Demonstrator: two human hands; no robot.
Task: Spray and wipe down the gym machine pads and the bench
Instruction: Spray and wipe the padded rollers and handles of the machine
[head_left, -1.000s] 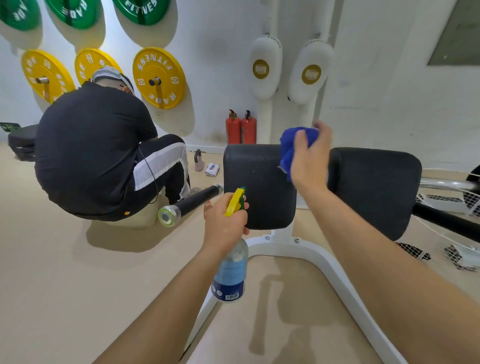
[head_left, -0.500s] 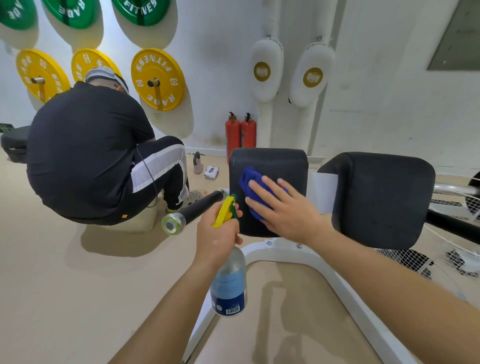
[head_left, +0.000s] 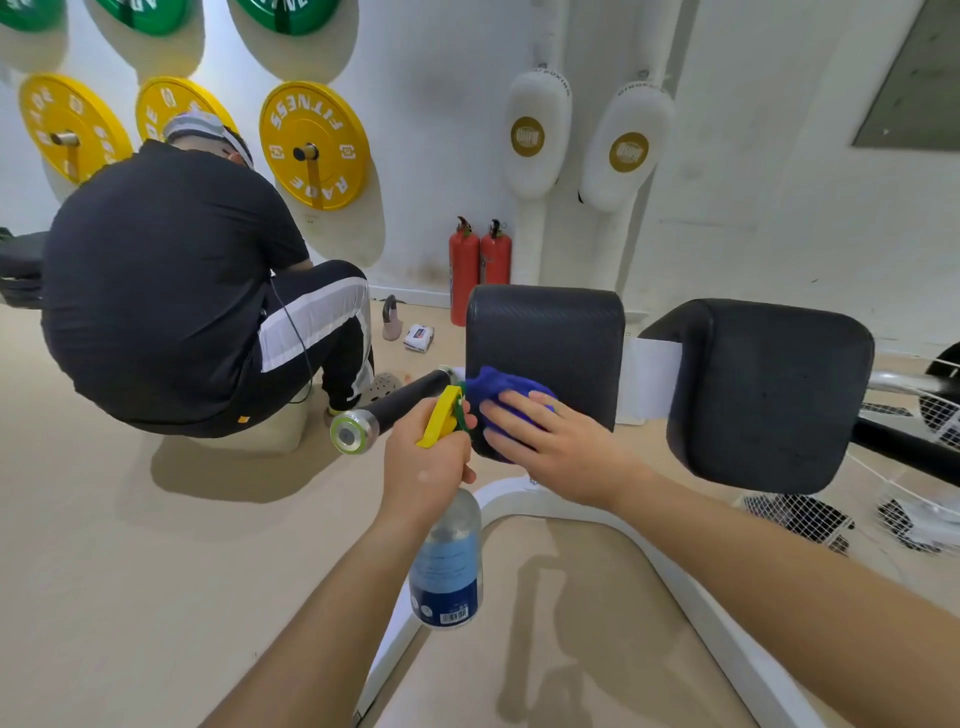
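Pressing crumpled blue cloth (head_left: 497, 385) — right hand (head_left: 563, 454) — onto textured pad (head_left: 545, 330).

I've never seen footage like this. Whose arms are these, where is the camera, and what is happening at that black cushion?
The camera is worn on a person's head, looking forward and down, so both arms are the wearer's own. The left hand grips a spray bottle with a yellow trigger. The right hand presses a blue cloth against a black pad of a gym machine; a second pad sits to its right. Another person in black sits nearby, back turned.
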